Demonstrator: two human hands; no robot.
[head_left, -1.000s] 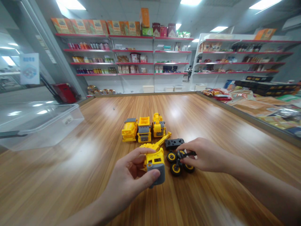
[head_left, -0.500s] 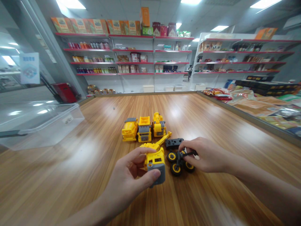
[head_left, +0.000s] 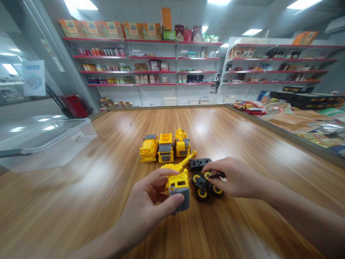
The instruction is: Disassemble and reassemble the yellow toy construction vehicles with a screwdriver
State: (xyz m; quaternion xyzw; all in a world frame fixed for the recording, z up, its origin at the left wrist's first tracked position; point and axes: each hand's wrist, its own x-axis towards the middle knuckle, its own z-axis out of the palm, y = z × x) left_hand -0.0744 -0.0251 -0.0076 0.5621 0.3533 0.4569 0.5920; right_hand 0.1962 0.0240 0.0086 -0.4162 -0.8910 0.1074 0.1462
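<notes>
**Toy cab in one hand, wheels under the other**

My left hand [head_left: 151, 205] pinches the yellow cab [head_left: 178, 187] above the wooden table [head_left: 81, 194]. My right hand [head_left: 234, 178] closes its fingers on the black wheel chassis [head_left: 203, 185], which lies on the table just beside the cab. Three yellow trucks [head_left: 165, 146] stand behind.

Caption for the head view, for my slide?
Left hand grips a yellow toy cab; right hand pinches a black wheeled chassis at a wooden table.
</notes>
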